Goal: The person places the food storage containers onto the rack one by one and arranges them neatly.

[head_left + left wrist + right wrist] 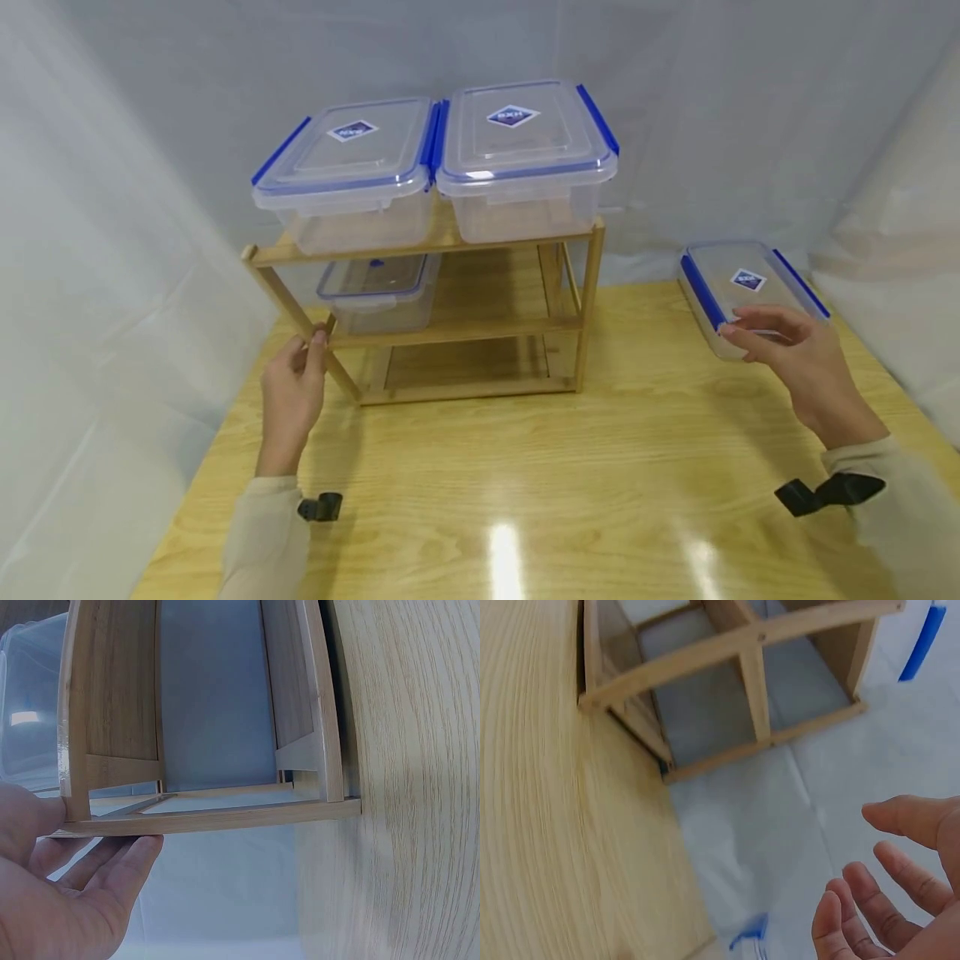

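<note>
My left hand holds the left front post of a wooden three-tier shelf rack, just below the middle shelf. In the left wrist view, the thumb lies on one side of the frame and the fingers on the other. My right hand, fingers loosely bent and spread apart, hangs over the near end of a clear lidded container with blue side clips on the table. The right wrist view shows a gap between thumb and fingers, and only a blue-edged corner of that container.
Two large clear containers with blue clips stand side by side on the top shelf. A smaller one sits at the left of the middle shelf. The table is light wood; pale sheeting hangs behind and at both sides.
</note>
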Motion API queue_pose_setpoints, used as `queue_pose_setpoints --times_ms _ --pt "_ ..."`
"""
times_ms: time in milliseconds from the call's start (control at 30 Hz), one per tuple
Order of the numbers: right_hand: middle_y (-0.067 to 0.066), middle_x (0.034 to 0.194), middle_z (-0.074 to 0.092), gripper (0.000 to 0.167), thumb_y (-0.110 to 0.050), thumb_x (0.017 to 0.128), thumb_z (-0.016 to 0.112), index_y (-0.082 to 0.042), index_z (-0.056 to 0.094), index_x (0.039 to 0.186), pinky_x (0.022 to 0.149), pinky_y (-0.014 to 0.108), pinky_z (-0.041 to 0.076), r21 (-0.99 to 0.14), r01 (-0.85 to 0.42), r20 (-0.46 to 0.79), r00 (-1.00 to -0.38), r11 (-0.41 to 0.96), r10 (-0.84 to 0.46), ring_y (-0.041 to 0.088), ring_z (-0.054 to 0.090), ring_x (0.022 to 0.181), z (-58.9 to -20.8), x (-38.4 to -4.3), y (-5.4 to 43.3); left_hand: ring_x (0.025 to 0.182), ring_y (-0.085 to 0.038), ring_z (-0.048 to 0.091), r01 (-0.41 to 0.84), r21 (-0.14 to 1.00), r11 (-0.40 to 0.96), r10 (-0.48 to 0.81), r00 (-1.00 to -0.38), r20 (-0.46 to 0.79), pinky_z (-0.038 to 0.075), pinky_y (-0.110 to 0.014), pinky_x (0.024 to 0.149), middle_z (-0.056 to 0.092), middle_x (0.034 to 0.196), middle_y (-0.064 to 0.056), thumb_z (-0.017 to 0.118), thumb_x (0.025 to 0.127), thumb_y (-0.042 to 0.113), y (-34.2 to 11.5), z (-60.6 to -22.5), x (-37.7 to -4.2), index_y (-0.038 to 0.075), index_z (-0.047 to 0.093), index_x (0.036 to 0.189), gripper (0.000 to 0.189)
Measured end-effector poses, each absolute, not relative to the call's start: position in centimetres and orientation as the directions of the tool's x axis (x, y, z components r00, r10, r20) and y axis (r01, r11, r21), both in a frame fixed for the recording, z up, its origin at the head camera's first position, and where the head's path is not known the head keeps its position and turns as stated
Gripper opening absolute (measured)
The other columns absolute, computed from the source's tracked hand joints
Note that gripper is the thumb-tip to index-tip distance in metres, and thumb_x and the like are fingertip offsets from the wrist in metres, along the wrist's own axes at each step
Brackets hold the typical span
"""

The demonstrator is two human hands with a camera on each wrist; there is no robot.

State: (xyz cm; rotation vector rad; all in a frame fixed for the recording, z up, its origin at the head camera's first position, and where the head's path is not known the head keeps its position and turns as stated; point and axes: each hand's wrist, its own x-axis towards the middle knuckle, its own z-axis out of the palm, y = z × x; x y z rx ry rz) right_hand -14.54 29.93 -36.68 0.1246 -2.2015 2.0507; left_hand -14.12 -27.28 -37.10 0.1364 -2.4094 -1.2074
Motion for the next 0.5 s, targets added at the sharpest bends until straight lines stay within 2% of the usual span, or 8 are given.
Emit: queue_pose_setpoints --times_ms 267,367,500 --pt "-0.020 0.096 0.066 0.031 -0.023 0.093 0.077 -0.017 0.070 0.123 0.066 0.013 0.053 -0.931 -0.077 0.160 -0.964 0.357 0.212 0.001 0.061 0.087 -37.5 -15.7 33.0 0.111 -0.044 0.066 0.096 0.796 0.597 -0.279 -0.906 0.318 0.054 -0.059 0.091 0.067 0.124 -0.025 0.044 0.108 0.046 -27.2 -37.1 -14.0 0.005 0.062 0.138 0.055" --pt "-0.023 0.096 0.063 0.033 -0.026 0.092 0.078 -0.018 0.070 0.123 0.067 0.009 0.050 -0.911 -0.051 0.170 -0.950 0.409 0.260 0.000 0.058 0.087 -37.8 -16.2 34.1 0.111 -0.044 0.066 0.097 0.791 0.604 -0.276 -0.906 0.322 0.054 -0.059 0.091 0.067 0.125 -0.025 0.044 0.108 0.047 -27.2 -37.1 -13.9 0.005 0.062 0.138 0.055" --pt "-0.020 0.099 0.059 0.035 -0.029 0.092 0.077 -0.017 0.069 0.124 0.064 0.009 0.049 -0.893 -0.026 0.176 -0.938 0.449 0.297 0.001 0.055 0.087 -38.1 -16.9 35.6 0.111 -0.043 0.066 0.097 0.784 0.613 -0.276 -0.904 0.328 0.054 -0.059 0.091 0.067 0.125 -0.025 0.044 0.108 0.047 -27.2 -37.0 -14.0 0.006 0.062 0.138 0.054"
